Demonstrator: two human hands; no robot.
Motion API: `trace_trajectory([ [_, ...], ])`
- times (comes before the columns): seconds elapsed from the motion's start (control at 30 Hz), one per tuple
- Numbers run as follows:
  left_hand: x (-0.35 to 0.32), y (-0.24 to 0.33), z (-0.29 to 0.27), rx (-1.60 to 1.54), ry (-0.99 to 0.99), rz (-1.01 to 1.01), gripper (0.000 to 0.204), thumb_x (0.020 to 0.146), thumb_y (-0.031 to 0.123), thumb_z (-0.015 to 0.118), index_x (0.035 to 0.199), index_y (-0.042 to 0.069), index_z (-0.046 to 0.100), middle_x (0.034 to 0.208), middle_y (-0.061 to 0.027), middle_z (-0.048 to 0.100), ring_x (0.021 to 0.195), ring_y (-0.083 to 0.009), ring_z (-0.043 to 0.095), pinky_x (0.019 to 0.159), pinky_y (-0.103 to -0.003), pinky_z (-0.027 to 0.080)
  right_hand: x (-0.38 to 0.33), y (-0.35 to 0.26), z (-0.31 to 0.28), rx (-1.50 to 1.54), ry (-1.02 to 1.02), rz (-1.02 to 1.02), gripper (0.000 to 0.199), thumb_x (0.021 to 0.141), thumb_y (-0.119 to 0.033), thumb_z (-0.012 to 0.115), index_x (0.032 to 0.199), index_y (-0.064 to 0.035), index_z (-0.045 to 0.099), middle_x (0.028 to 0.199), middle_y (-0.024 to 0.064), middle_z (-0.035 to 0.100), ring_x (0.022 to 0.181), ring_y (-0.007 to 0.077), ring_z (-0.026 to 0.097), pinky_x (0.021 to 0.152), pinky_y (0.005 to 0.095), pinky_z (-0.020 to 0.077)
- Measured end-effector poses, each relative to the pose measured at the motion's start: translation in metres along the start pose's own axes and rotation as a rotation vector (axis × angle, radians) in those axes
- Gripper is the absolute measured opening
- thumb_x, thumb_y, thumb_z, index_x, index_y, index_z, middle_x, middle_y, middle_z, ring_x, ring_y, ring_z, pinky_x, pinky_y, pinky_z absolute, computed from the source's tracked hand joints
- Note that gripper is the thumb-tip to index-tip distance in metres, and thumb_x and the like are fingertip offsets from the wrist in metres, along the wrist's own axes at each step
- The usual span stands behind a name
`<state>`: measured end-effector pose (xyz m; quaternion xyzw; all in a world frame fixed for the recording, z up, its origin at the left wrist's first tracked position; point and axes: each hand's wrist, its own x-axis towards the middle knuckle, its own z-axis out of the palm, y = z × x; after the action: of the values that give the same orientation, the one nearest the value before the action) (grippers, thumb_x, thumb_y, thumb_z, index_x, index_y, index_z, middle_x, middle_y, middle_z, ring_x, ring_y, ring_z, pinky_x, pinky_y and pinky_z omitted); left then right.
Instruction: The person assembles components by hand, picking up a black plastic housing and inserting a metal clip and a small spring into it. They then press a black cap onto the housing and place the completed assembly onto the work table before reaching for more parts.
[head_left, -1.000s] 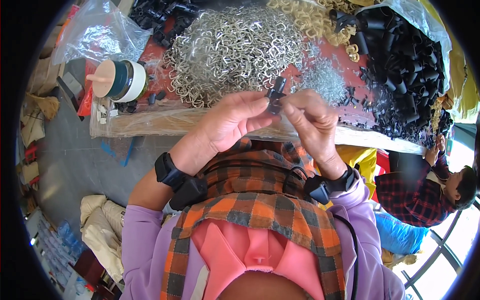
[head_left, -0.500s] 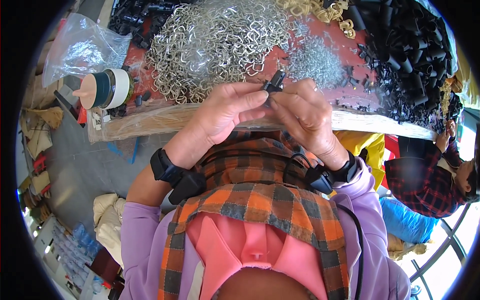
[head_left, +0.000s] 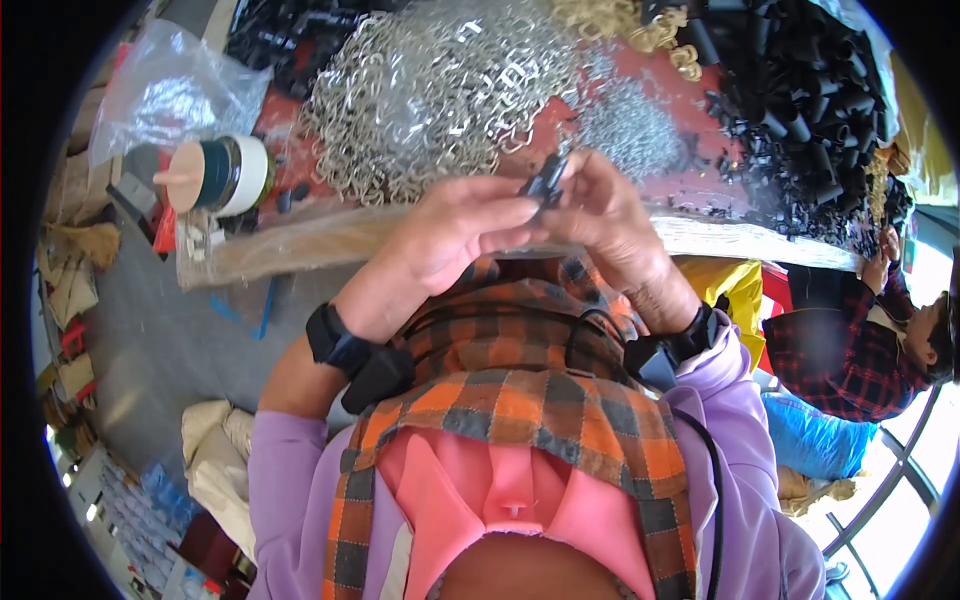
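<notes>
Between my two hands, just above the table's near edge, is a small black plastic part (head_left: pixel 543 184) of jointed, tube-like shape. My left hand (head_left: pixel 465 222) pinches it from the left with thumb and forefinger. On the other side my right hand (head_left: pixel 602 215) has its fingers curled against the part, with the tips slightly blurred. Beyond the hands lies a large heap of bent silver metal hooks or rings (head_left: pixel 420 100). To its right is a smaller pile of tiny shiny metal pieces (head_left: pixel 628 130).
Black tubular pieces (head_left: pixel 810 120) are heaped at the right, gold-coloured metal pieces (head_left: pixel 655 30) at the back. At the left edge stand a jar with a dark green and white body (head_left: pixel 235 176) and a clear plastic bag (head_left: pixel 175 95). A co-worker (head_left: pixel 850 340) sits at the far right.
My right hand has turned and its fingers have shifted on the black part, which is now more tilted. My left hand keeps its pinch. The view has moved slightly.
</notes>
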<state>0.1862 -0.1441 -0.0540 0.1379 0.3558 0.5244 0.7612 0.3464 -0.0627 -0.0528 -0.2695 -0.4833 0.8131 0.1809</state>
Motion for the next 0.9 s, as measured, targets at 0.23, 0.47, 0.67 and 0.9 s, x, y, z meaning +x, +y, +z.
trace_trajectory([
  [0.23,-0.009,0.006,-0.01,0.033,0.074,-0.009,0.023,0.08,0.009,0.05,0.098,-0.005,0.051,0.089,-0.0156,0.057,0.076,-0.019,0.059,0.065,-0.022,0.05,-0.002,-0.044,-0.038,-0.764,-0.189,-0.128,0.016,0.07,-0.004,0.06,0.083,-0.0016,0.051,0.072,0.0038,0.054,0.065,0.0114,0.054,0.055,0.0233,0.0437],
  [0.47,0.002,0.006,-0.008,0.005,0.13,-0.063,0.024,0.081,0.011,0.049,0.098,-0.005,0.051,0.089,-0.0171,0.057,0.075,-0.0189,0.059,0.063,-0.021,0.05,0.046,-0.069,-0.153,-1.59,0.448,-0.476,0.016,0.068,-0.007,0.057,0.083,-0.0036,0.057,0.075,0.0122,0.054,0.067,0.0281,0.053,0.059,0.0306,0.0424],
  [0.67,0.006,0.008,-0.009,0.018,0.167,-0.055,0.023,0.081,0.012,0.049,0.098,-0.004,0.051,0.089,-0.0171,0.057,0.074,-0.0189,0.059,0.062,-0.021,0.05,0.063,-0.065,-0.184,-1.796,0.457,-0.583,0.015,0.068,-0.013,0.057,0.081,-0.0041,0.056,0.072,0.0119,0.054,0.063,0.0292,0.052,0.057,0.0325,0.0414],
  [0.9,0.006,0.007,-0.01,0.023,0.15,-0.051,0.021,0.08,0.011,0.051,0.096,-0.003,0.053,0.086,-0.0129,0.059,0.073,-0.0161,0.059,0.062,-0.021,0.049,0.004,-0.059,-0.176,-1.543,0.414,-0.145,0.021,0.071,-0.02,0.058,0.084,-0.0041,0.055,0.061,0.0101,0.054,0.054,0.0251,0.052,0.052,0.0317,0.0406],
])
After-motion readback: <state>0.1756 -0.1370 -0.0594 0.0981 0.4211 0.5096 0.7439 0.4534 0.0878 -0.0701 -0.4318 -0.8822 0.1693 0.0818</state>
